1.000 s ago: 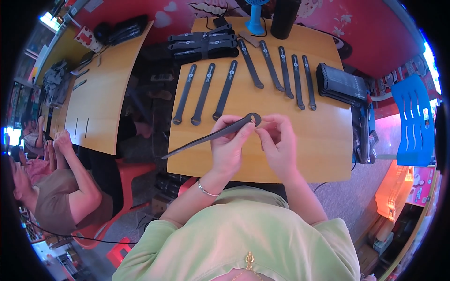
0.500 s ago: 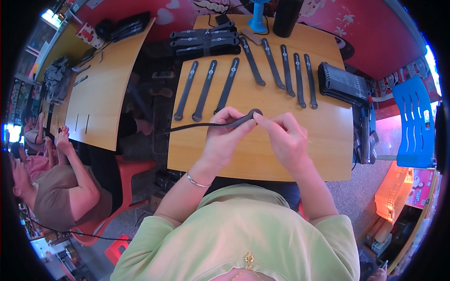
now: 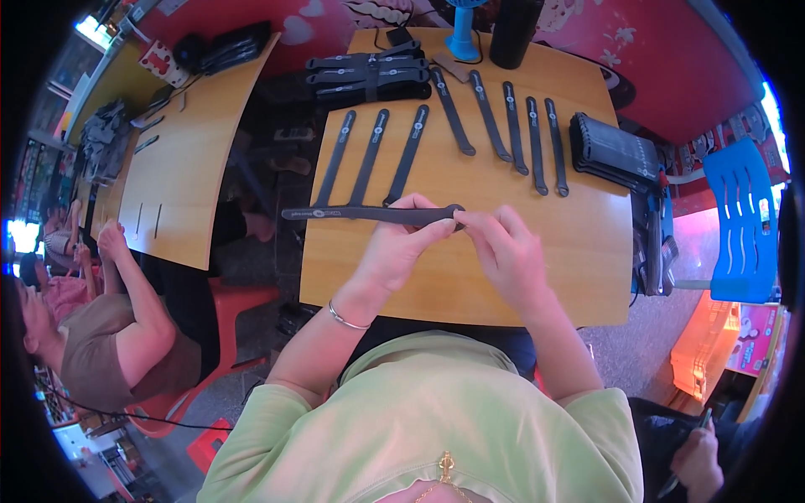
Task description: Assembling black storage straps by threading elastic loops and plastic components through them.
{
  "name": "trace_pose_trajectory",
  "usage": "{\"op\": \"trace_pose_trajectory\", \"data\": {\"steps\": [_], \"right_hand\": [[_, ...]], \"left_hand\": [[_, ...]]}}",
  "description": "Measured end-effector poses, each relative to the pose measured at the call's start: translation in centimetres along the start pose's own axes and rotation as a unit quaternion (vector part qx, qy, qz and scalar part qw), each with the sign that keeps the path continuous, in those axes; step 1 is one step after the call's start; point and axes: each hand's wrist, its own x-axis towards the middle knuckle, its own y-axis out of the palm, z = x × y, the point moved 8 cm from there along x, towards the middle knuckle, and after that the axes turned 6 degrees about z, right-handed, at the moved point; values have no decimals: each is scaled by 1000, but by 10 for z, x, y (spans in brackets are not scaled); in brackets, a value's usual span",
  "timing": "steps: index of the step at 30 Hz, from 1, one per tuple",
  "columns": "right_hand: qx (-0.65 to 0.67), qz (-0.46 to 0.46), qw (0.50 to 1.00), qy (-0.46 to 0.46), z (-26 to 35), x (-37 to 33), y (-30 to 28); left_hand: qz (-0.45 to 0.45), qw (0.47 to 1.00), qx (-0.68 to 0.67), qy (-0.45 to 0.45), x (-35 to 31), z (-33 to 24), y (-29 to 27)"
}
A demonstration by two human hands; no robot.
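A flat black strap (image 3: 348, 213) with white print stretches leftward over the near part of the wooden table (image 3: 570, 268). My left hand (image 3: 396, 250) is closed round it near its right end, thumb on top. My right hand (image 3: 509, 250) pinches the strap's rounded right tip; the fingers hide part of that tip. Beyond my hands lie several similar straps, including a left group (image 3: 371, 157) of three and a right group (image 3: 513, 126). The held strap crosses the lower ends of the left group.
A bundle of black straps (image 3: 369, 74) sits at the table's back left, and a black stack (image 3: 616, 151) at its right. A blue fan stand (image 3: 462, 35) and a dark cylinder (image 3: 513, 33) stand behind. A co-worker (image 3: 126, 335) sits at another table, left. At lower right is another person's hand (image 3: 700, 461).
The strap has turned from edge-on to flat, showing its printed face, and my hands have shifted slightly toward me. Another person's hand has come further into view at the lower right.
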Motion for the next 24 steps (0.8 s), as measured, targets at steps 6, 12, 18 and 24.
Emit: {"op": "trace_pose_trajectory", "data": {"steps": [6,12,18,24], "right_hand": [[110,-42,989,88,-11,-7,2],[209,-50,958,191,-21,-16,11],[188,-21,960,206,-11,-20,12],[174,-50,967,181,-1,-18,13]], "left_hand": [[-10,996,71,60,4,-1,9],[-56,964,185,183,-7,-8,12],[-60,967,155,195,-14,2,4],[-78,973,108,188,-20,7,4]]}}
